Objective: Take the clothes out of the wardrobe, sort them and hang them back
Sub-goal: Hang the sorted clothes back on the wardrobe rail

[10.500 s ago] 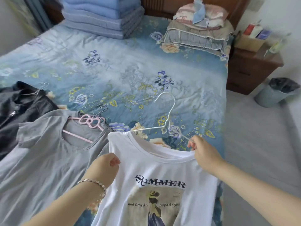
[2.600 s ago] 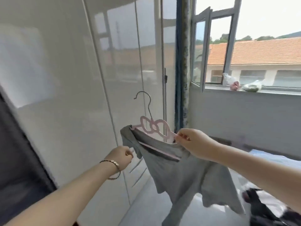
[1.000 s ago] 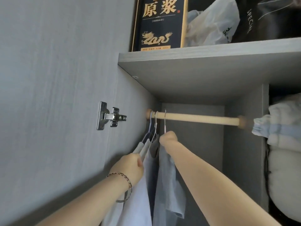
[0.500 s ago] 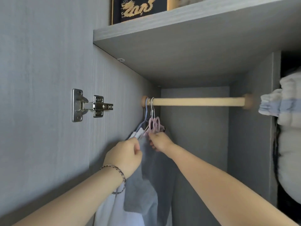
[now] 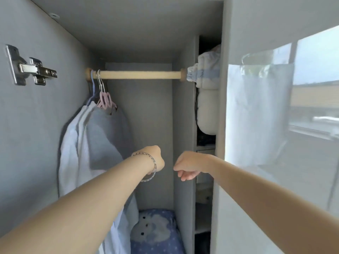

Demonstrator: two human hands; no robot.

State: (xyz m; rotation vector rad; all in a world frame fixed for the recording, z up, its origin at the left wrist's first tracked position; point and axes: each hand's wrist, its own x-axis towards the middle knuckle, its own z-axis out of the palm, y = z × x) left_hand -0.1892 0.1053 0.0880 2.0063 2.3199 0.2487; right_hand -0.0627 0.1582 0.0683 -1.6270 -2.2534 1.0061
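Inside the grey wardrobe a wooden rail (image 5: pixel 139 74) runs across the top. At its left end hang a pale blue garment (image 5: pixel 73 147) and, to its right, the grey T-shirt (image 5: pixel 108 132) on a pink bow-shaped hanger (image 5: pixel 105 99). My left hand (image 5: pixel 156 159), with a bracelet on the wrist, and my right hand (image 5: pixel 189 166) are in mid-air below the rail, loosely curled, holding nothing and apart from the clothes.
A blue patterned cushion (image 5: pixel 156 233) lies on the wardrobe floor. A white padded bundle (image 5: pixel 207 88) fills the shelf compartment to the right. A glossy wardrobe door (image 5: pixel 275 125) stands at right. A metal hinge (image 5: pixel 31 68) sits on the left wall.
Both hands have let go of the pink hanger and clothes and drawn back and down from the rail. The grey T-shirt now hangs on its own.
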